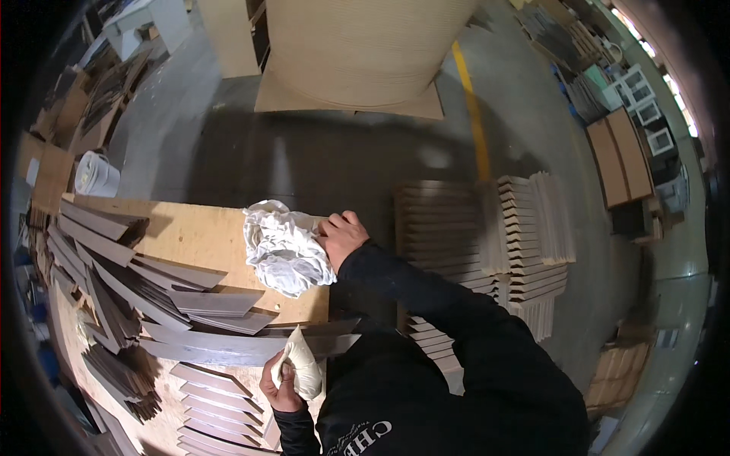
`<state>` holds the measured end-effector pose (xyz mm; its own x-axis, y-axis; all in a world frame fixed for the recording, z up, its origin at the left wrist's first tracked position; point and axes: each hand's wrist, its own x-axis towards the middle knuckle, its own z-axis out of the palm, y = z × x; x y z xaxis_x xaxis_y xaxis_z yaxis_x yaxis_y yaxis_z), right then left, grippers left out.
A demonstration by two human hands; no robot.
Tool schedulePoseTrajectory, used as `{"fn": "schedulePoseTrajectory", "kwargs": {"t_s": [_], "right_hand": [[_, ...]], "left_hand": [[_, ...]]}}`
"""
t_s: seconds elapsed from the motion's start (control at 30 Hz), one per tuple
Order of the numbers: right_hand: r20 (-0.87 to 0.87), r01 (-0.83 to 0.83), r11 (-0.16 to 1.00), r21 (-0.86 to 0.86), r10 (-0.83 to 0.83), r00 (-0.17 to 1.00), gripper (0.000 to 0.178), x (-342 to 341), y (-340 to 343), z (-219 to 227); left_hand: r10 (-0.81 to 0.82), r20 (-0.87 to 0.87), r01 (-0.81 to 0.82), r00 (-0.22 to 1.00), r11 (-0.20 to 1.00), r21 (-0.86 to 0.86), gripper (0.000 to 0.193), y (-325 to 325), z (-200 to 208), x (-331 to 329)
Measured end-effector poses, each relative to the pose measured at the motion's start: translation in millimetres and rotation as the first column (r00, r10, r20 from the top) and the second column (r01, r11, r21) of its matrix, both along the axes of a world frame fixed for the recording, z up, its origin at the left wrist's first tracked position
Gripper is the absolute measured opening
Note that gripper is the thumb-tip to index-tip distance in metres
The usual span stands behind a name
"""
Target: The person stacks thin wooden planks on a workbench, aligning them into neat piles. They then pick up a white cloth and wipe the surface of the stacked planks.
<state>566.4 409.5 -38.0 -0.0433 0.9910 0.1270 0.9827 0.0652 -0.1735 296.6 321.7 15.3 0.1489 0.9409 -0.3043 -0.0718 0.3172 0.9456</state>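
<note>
My left hand is closed around a plump cream-coloured bag with a pointed top, close to my body at the table's near edge. My right hand grips the right edge of a crumpled white cloth, which lies on the plywood tabletop. Some of the right fingers are hidden by the cloth. Between the two hands, long grey-brown strips with angled ends lie on the table and reach under the bag.
Loose piles of grey-brown strips cover the table's left side, with a row of pale angled pieces nearer me. On the floor stand stacked wooden mouldings at right, a white bucket at left, and a huge cardboard roll ahead.
</note>
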Motion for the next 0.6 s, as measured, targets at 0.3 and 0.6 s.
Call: {"fn": "schedulePoseTrajectory", "kwargs": {"t_s": [0.3, 0.6], "right_hand": [[0.172, -0.084, 0.984, -0.157, 0.111, 0.979, 0.021, 5.0, 5.1, 2.5], [0.083, 0.060, 0.808, -0.586, -0.014, 0.996, 0.027, 19.6, 43.4, 34.7]], "left_hand": [[-0.048, 0.012, 0.047, 0.999, 0.995, 0.084, 0.025, -32.9, -3.6, -19.6], [0.038, 0.038, -0.042, 0.999, 0.994, 0.096, 0.026, -86.2, 6.1, -39.9]]}}
